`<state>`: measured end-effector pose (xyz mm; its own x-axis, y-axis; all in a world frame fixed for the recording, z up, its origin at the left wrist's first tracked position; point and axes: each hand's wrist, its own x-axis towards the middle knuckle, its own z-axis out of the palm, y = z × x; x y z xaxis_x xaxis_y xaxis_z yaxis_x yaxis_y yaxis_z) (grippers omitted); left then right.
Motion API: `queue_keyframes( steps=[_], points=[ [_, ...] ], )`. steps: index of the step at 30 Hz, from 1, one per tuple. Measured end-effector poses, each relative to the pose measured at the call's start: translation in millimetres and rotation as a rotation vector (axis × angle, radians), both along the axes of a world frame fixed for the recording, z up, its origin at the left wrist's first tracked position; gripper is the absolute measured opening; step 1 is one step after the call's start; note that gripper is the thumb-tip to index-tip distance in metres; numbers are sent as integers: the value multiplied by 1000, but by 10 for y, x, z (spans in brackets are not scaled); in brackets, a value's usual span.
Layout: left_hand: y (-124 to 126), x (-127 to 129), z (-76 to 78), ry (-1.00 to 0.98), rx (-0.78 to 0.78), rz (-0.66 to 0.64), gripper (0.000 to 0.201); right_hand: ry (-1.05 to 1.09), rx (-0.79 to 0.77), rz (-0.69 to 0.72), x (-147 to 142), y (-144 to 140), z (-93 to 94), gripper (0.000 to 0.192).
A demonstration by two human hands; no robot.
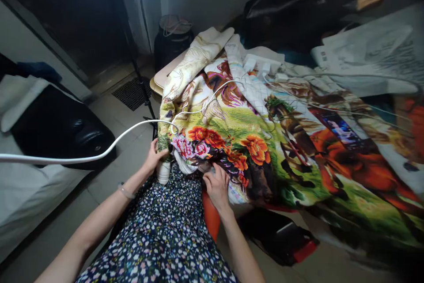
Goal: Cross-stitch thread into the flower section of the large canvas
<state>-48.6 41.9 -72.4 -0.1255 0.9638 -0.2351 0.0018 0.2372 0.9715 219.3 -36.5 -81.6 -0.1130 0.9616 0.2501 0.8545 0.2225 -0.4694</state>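
The left hand point(155, 156) reaches forward from a bare forearm with a thin bracelet point(126, 192) at the wrist, its fingers clamped around the near left edge of the embroidered cloth point(232, 141), where the fabric bunches into a hanging fold. The right hand point(217, 186) lies palm down on the cloth's lower hem, fingers together and curled onto the fabric, pressing or pinching it (which of the two cannot be told from here). Both forearms run over a lap covered by a dark floral dress point(165, 239).

The cloth, worked with orange flowers, green ground and horses, spreads across a bench point(159, 81) whose pale edge shows at the far left, and drapes over its near side toward the floor. A white cable point(99, 155) crosses from the left edge of view up onto the cloth. Beyond the cloth sit a white power strip point(261, 63), a dark bag point(291, 5) and pale paper sheets point(367, 49).

The floor is grey tile with a drain grate point(132, 93) and a dark jar point(172, 40) by the wall. A black bag point(59, 128) lies to the left on a white surface. Open floor runs between that bag and the bench; under the cloth's near edge lies a black and red object point(281, 239).
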Motion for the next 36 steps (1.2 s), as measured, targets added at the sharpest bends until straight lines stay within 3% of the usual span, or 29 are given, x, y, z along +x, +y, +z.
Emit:
queue_keyframes(
  steps=[4, 7, 12, 15, 19, 21, 23, 25, 28, 29, 32, 36],
  points=[
    [123, -138, 83, -167, -94, -93, 61, -109, 79, -38, 38, 71, -184, 18],
    [217, -440, 183, -122, -124, -115, 61, -116, 90, -83, 80, 169, -284, 18],
    [551, -1013, 227, 361, 18, -74, 56, -232, 138, -237, 373, 164, -365, 19],
    [742, -1121, 122, 583, 47, -130, 52, -305, 134, -290, 519, 128, -349, 21],
    [782, -899, -47, 726, 47, -126, 65, -314, 122, -314, 502, 129, -289, 22],
    [679, -699, -76, 818, 202, -30, 75, -222, 106, -345, 464, 126, -254, 21],
    [501, -482, -69, 919, 405, -5, 68, -19, 41, -359, 435, 104, -219, 21],
    [281, -274, -53, 963, 570, -215, 53, 192, -55, -344, 393, 64, -182, 24],
    [-22, -22, -52, 934, 696, -752, 48, 353, -184, -300, 229, 0, -98, 30],
    [-96, 36, -56, 908, 712, -850, 50, 386, -219, -287, 141, -14, -56, 30],
    [-212, 129, -48, 839, 716, -916, 39, 564, -329, -215, -169, -18, 131, 28],
    [-211, 158, 18, 839, 726, -828, 32, 700, -360, -51, -498, 28, 510, 21]
  ],
)
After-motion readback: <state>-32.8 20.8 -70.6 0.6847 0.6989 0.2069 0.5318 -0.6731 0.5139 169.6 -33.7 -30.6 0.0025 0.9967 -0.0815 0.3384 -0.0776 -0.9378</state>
